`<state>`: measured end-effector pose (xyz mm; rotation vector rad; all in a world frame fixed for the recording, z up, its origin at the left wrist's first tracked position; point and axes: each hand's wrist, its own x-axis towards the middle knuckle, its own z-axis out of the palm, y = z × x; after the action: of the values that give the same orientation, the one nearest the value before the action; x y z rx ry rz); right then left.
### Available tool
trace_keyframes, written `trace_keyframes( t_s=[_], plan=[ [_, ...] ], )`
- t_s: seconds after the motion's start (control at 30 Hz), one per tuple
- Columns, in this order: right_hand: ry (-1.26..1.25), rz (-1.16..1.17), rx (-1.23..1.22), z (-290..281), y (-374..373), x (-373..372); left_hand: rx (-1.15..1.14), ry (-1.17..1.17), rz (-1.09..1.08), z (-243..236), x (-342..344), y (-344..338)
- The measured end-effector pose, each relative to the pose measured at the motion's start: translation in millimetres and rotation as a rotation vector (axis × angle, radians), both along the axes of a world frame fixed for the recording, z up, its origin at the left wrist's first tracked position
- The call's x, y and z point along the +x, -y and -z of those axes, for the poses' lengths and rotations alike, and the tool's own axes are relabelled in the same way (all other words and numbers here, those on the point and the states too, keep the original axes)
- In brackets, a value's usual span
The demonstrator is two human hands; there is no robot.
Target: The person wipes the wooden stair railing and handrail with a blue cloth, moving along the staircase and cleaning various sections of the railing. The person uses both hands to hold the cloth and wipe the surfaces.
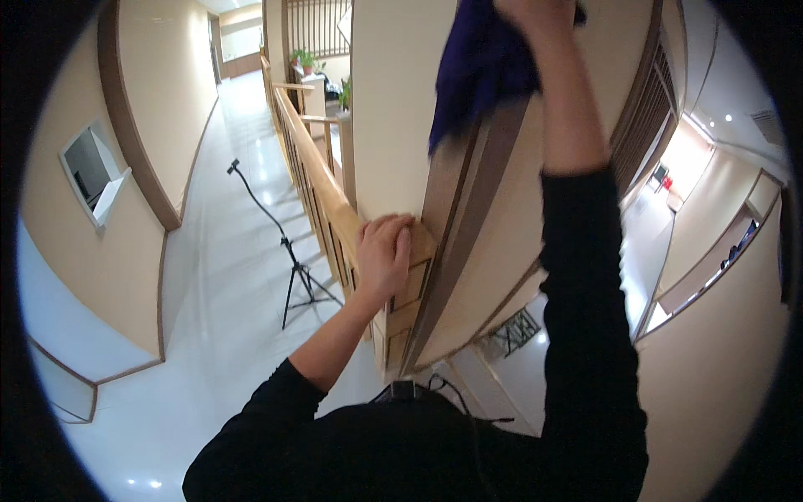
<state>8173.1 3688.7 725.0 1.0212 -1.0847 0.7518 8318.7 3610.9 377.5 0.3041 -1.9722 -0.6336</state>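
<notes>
My right hand point(535, 10), raised at the top edge of the picture and partly cut off, grips a dark blue-purple cloth point(483, 71). The cloth hangs down over the upper part of a brown trim strip point(468, 184) on the wall's corner; its lower edge is smeared by motion. Lower and to the left, my left hand point(385, 258) is closed over the end of a pale wooden handrail point(322, 171), beside the square post point(411, 280). Its fingers lie close together across the top of the wood.
A black tripod point(294, 272) with a bent gooseneck arm stands on the shiny white floor point(213, 276) left of the railing. A small window point(92, 174) is set in the left wall. Potted plants point(305, 63) show behind the railing. Another corridor point(648, 230) runs off at right.
</notes>
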Motion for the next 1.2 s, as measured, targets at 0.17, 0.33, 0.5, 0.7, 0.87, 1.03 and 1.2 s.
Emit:
trace_keyframes(
  t_s=[0.17,0.33,0.5,0.7,0.87,1.03,1.2],
  plan=[
    [0.079,-0.038,-0.082,30,15,-10,0.142,-0.088,0.103,13,-4,12],
    [0.194,-0.231,0.044,205,22,4,0.271,-0.3,0.116,28,-8,25],
    [0.454,-0.291,0.18,401,2,5,0.293,-0.338,0.186,18,-18,23],
    [0.749,-0.187,0.652,594,-17,20,0.379,-0.338,0.162,29,-16,43],
    [0.665,-0.149,0.746,576,-14,14,0.325,-0.371,0.154,46,-22,69],
    [0.393,-0.363,0.441,422,31,-13,0.278,-0.343,0.063,52,-12,86],
    [0.289,-0.358,0.32,389,43,1,0.197,-0.339,0.043,50,-4,107]
  ],
)
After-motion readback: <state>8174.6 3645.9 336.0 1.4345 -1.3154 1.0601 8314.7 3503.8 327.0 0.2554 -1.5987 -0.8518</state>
